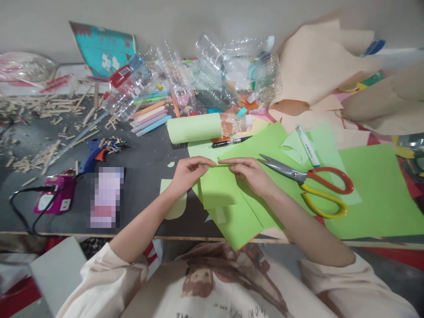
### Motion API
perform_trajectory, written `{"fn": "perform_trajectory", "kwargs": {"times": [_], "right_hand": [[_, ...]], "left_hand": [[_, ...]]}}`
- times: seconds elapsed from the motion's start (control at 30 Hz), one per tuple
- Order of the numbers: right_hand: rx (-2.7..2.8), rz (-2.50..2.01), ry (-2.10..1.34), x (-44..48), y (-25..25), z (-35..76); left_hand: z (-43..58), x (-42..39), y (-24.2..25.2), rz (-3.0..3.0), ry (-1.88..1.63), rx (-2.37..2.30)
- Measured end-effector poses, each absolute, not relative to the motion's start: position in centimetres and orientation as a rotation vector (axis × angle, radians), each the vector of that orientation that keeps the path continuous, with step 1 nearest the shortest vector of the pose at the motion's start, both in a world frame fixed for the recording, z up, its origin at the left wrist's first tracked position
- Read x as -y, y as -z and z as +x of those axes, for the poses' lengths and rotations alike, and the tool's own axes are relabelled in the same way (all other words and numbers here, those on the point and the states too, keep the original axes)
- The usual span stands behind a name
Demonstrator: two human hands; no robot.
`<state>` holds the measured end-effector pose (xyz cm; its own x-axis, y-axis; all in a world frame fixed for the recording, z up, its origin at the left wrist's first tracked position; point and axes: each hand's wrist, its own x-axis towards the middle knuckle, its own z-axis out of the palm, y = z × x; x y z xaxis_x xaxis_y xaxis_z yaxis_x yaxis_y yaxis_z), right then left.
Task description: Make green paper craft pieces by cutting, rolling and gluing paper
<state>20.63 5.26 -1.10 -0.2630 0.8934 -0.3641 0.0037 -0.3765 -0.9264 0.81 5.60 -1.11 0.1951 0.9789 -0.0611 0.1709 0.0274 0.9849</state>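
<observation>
My left hand [187,174] and my right hand [250,174] both pinch the top edge of a light green paper piece [217,192], fingers closed on it. The piece hangs over more green paper sheets [371,194] spread on the dark table [145,154]. Red-and-yellow-handled scissors [311,183] lie just right of my right hand. A plastic bottle wrapped in green paper [195,128] lies beyond my hands, with a black pen [230,142] beside it.
Clear plastic bottles [212,75] pile at the back. Coloured markers [150,117], a blue glue gun [94,152], wood sticks [43,110] and a black cable [23,207] sit left. A white marker [307,145] and tan paper [318,66] are right.
</observation>
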Motion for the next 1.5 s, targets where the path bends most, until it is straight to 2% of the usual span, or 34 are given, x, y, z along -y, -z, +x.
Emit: {"fn": "perform_trajectory", "kwargs": {"times": [0.37, 0.77, 1.5], "right_hand": [[1.367, -1.195, -1.664, -4.8, 0.8, 20.3], [1.405, -1.174, -1.388, -4.5, 1.6, 20.2], [1.373, -1.181, -1.345, -4.5, 1.4, 20.4]], "left_hand": [[0.7, -5.3, 0.6, 1.499, -0.887, -1.116], [0.8, -5.4, 0.6, 1.484, -0.829, -1.239], [0.7, -5.6, 0.4, 1.436, -0.821, -1.201]]}}
